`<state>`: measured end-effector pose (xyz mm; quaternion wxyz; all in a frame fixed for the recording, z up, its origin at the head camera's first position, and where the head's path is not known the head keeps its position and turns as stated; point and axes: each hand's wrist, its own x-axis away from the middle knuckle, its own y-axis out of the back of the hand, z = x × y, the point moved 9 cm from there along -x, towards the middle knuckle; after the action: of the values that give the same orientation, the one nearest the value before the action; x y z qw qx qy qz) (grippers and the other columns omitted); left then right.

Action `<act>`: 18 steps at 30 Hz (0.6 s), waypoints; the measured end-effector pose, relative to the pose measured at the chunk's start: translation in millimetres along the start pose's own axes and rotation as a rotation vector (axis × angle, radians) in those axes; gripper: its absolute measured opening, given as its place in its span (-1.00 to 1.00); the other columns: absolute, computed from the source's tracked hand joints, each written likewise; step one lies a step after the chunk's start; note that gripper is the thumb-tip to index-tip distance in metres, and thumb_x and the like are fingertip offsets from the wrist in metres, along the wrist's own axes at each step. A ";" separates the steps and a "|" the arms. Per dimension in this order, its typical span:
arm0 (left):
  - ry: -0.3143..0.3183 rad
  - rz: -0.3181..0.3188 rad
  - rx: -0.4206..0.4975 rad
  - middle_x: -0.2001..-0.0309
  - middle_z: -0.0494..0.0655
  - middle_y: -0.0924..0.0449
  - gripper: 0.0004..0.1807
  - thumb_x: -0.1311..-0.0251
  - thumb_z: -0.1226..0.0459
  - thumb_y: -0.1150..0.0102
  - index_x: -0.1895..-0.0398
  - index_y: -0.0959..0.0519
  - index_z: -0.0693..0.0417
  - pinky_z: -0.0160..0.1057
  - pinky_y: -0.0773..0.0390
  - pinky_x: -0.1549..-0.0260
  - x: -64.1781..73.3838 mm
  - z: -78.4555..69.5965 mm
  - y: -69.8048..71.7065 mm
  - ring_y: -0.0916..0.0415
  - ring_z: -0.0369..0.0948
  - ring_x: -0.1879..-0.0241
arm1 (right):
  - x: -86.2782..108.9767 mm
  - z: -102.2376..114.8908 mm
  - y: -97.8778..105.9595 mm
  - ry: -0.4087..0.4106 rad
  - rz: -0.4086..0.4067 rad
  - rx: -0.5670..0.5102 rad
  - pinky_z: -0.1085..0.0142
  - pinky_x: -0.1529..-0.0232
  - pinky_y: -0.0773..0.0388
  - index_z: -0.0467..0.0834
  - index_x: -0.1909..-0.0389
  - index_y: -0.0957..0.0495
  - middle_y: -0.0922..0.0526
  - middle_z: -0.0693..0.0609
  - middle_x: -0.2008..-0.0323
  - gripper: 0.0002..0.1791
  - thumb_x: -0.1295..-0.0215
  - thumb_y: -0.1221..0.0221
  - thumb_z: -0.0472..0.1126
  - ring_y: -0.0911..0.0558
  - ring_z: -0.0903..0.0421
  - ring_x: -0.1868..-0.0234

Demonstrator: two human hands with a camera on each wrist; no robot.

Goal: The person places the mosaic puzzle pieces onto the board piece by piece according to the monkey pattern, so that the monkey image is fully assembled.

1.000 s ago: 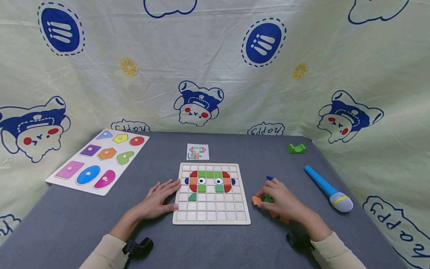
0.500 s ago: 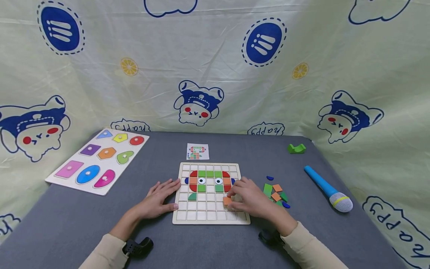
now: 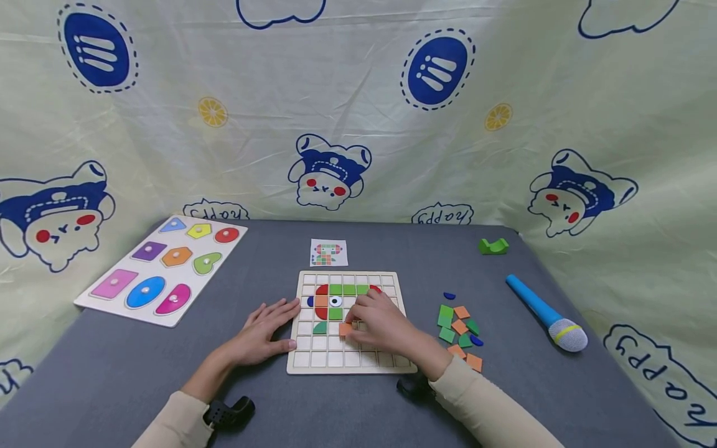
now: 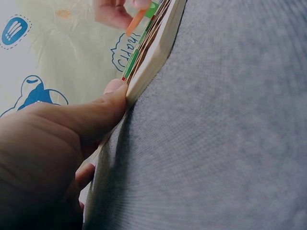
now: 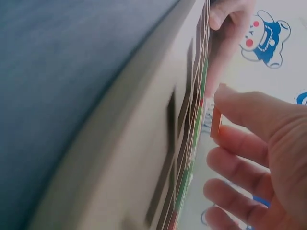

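Note:
A wooden grid board [image 3: 319, 359] lies in the middle of the table in the head view, with red, green, orange and eye tiles in its upper rows. My left hand [image 3: 266, 333] rests along its left edge, fingers extended and thumb [image 4: 112, 98] touching the rim. Between thumb and forefinger my right hand [image 3: 383, 323] pinches an orange square tile [image 5: 216, 122], just over the board. In the head view this tile is a little right of a green quarter-round tile [image 3: 320, 328]. My right hand hides the right side of the tile pattern.
Several loose orange, green and blue tiles [image 3: 460, 326] lie right of the board. A small pattern card [image 3: 328, 252] is behind it. A shape puzzle [image 3: 168, 267] sits at the left; a toy microphone [image 3: 546, 313] and a green curved block [image 3: 493, 247] are at the right.
My right hand has moved left from the loose tiles to over the board, carrying the orange square tile. The left hand has stayed at the board's edge.

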<state>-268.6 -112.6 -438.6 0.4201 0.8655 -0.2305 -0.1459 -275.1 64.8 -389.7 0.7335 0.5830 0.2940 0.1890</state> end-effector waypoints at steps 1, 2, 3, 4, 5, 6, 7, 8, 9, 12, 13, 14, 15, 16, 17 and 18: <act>0.000 -0.001 -0.001 -0.46 0.06 -0.09 -0.22 -0.21 0.04 -0.16 -0.43 -0.15 0.13 0.30 0.25 -0.32 0.0 0.2 0.1 0.09 0.16 -0.46 | -2.6 1.9 -0.8 -0.001 0.000 0.005 0.25 0.12 -0.37 0.03 0.37 -0.66 -0.56 0.17 0.34 -0.83 -0.04 -0.33 0.00 -0.39 0.19 0.24; -0.001 -0.002 -0.002 -0.46 0.06 -0.09 -0.22 -0.21 0.03 -0.16 -0.43 -0.15 0.13 0.30 0.25 -0.32 0.0 0.3 0.2 0.09 0.16 -0.46 | -5.1 3.3 -1.8 -0.005 0.000 0.013 0.26 0.14 -0.37 0.04 0.37 -0.66 -0.56 0.17 0.35 -0.82 -0.04 -0.34 0.02 -0.39 0.19 0.24; -0.001 -0.002 -0.002 -0.46 0.05 -0.09 -0.22 -0.21 0.03 -0.16 -0.43 -0.15 0.13 0.30 0.25 -0.32 0.0 0.5 0.1 0.09 0.16 -0.46 | -7.3 4.7 -2.7 -0.008 0.001 0.018 0.26 0.16 -0.37 0.03 0.38 -0.66 -0.56 0.17 0.35 -0.81 -0.04 -0.34 0.03 -0.39 0.18 0.25; -0.002 -0.001 -0.002 -0.46 0.05 -0.09 -0.22 -0.21 0.03 -0.16 -0.43 -0.15 0.12 0.30 0.26 -0.32 0.0 0.7 0.0 0.09 0.16 -0.46 | -9.4 5.7 -3.8 -0.011 0.002 0.024 0.27 0.16 -0.37 0.03 0.38 -0.66 -0.57 0.16 0.35 -0.80 -0.04 -0.35 0.04 -0.39 0.18 0.25; -0.001 0.000 -0.001 -0.47 0.05 -0.09 -0.22 -0.21 0.03 -0.16 -0.43 -0.15 0.12 0.30 0.26 -0.33 -0.1 1.0 -0.1 0.09 0.16 -0.47 | -11.2 6.5 -4.8 -0.015 0.004 0.032 0.27 0.17 -0.37 0.04 0.38 -0.66 -0.57 0.16 0.35 -0.79 -0.03 -0.36 0.05 -0.40 0.17 0.25; -0.001 0.001 0.001 -0.47 0.05 -0.09 -0.22 -0.21 0.03 -0.16 -0.43 -0.15 0.12 0.29 0.26 -0.33 -0.1 1.2 -0.2 0.09 0.16 -0.47 | -13.0 7.0 -6.0 -0.020 0.007 0.042 0.27 0.17 -0.37 0.04 0.38 -0.66 -0.58 0.16 0.35 -0.78 -0.02 -0.36 0.06 -0.40 0.17 0.25; -0.001 0.001 0.001 -0.47 0.05 -0.09 -0.22 -0.21 0.03 -0.16 -0.43 -0.15 0.12 0.29 0.26 -0.33 -0.1 1.4 -0.2 0.09 0.15 -0.47 | -14.7 7.2 -7.0 -0.027 0.011 0.047 0.28 0.18 -0.38 0.04 0.37 -0.66 -0.59 0.16 0.34 -0.78 -0.02 -0.36 0.06 -0.41 0.16 0.24; -0.001 0.002 0.001 -0.47 0.05 -0.09 -0.22 -0.21 0.03 -0.16 -0.43 -0.15 0.12 0.29 0.26 -0.33 -0.2 1.4 -0.5 0.09 0.15 -0.47 | -15.8 6.9 -8.6 -0.035 0.019 0.055 0.28 0.19 -0.38 0.05 0.37 -0.66 -0.59 0.16 0.34 -0.78 -0.02 -0.36 0.06 -0.41 0.16 0.24; 0.000 0.002 0.001 -0.47 0.05 -0.09 -0.22 -0.21 0.03 -0.16 -0.43 -0.15 0.12 0.29 0.26 -0.33 -0.4 1.5 -0.7 0.09 0.15 -0.47 | -16.8 7.0 -9.7 -0.039 0.024 0.059 0.28 0.19 -0.38 0.05 0.37 -0.66 -0.60 0.16 0.33 -0.79 -0.02 -0.36 0.06 -0.42 0.15 0.24; 0.004 -0.001 -0.001 -0.47 0.04 -0.09 -0.22 -0.20 0.02 -0.16 -0.43 -0.15 0.11 0.29 0.26 -0.33 -0.7 1.6 -0.5 0.09 0.15 -0.47 | -19.1 6.2 -12.1 -0.051 0.039 0.062 0.29 0.21 -0.38 0.06 0.37 -0.67 -0.60 0.16 0.33 -0.80 -0.03 -0.35 0.05 -0.42 0.15 0.24; 0.005 -0.001 -0.002 -0.47 0.04 -0.09 -0.22 -0.20 0.02 -0.16 -0.43 -0.15 0.11 0.29 0.26 -0.33 -0.8 1.6 -0.4 0.09 0.15 -0.47 | -19.7 6.0 -12.7 -0.054 0.043 0.062 0.30 0.23 -0.37 0.06 0.37 -0.67 -0.60 0.16 0.33 -0.80 -0.03 -0.35 0.06 -0.41 0.15 0.25; 0.006 -0.002 -0.002 -0.46 0.04 -0.10 -0.22 -0.20 0.02 -0.16 -0.43 -0.15 0.11 0.29 0.25 -0.33 -0.8 1.5 -0.3 0.09 0.15 -0.47 | -20.2 5.9 -13.3 -0.055 0.047 0.065 0.30 0.23 -0.37 0.06 0.36 -0.67 -0.60 0.16 0.33 -0.80 -0.03 -0.35 0.06 -0.41 0.15 0.25; 0.007 -0.001 -0.002 -0.46 0.05 -0.10 -0.22 -0.20 0.02 -0.16 -0.43 -0.15 0.11 0.29 0.25 -0.33 -0.8 1.4 -0.2 0.09 0.15 -0.47 | -20.7 6.2 -13.5 -0.054 0.049 0.068 0.31 0.24 -0.36 0.06 0.36 -0.67 -0.59 0.16 0.34 -0.79 -0.03 -0.35 0.06 -0.40 0.16 0.26; 0.007 -0.001 -0.003 -0.46 0.05 -0.10 -0.22 -0.20 0.02 -0.16 -0.43 -0.15 0.11 0.29 0.25 -0.33 -0.8 1.4 -0.2 0.09 0.15 -0.47 | -21.1 6.3 -13.8 -0.055 0.052 0.069 0.31 0.25 -0.35 0.06 0.36 -0.67 -0.59 0.15 0.34 -0.78 -0.03 -0.35 0.07 -0.40 0.15 0.26; 0.008 -0.001 -0.003 -0.46 0.05 -0.09 -0.22 -0.20 0.02 -0.16 -0.43 -0.15 0.12 0.30 0.25 -0.33 -0.7 1.3 -0.2 0.09 0.15 -0.47 | -21.4 6.4 -14.5 -0.057 0.057 0.073 0.30 0.24 -0.35 0.06 0.35 -0.67 -0.59 0.15 0.33 -0.78 -0.03 -0.35 0.07 -0.40 0.15 0.26; 0.009 0.001 -0.002 -0.46 0.05 -0.09 -0.21 -0.20 0.02 -0.17 -0.43 -0.15 0.12 0.30 0.25 -0.33 -0.6 1.3 -0.3 0.09 0.15 -0.47 | -21.7 6.7 -14.7 -0.058 0.060 0.077 0.30 0.23 -0.35 0.06 0.35 -0.67 -0.59 0.15 0.33 -0.78 -0.03 -0.35 0.07 -0.40 0.15 0.26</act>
<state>-269.7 -113.1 -439.5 0.4221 0.8656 -0.2287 -0.1420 -288.1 42.7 -398.4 0.7128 0.6244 0.2621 0.1825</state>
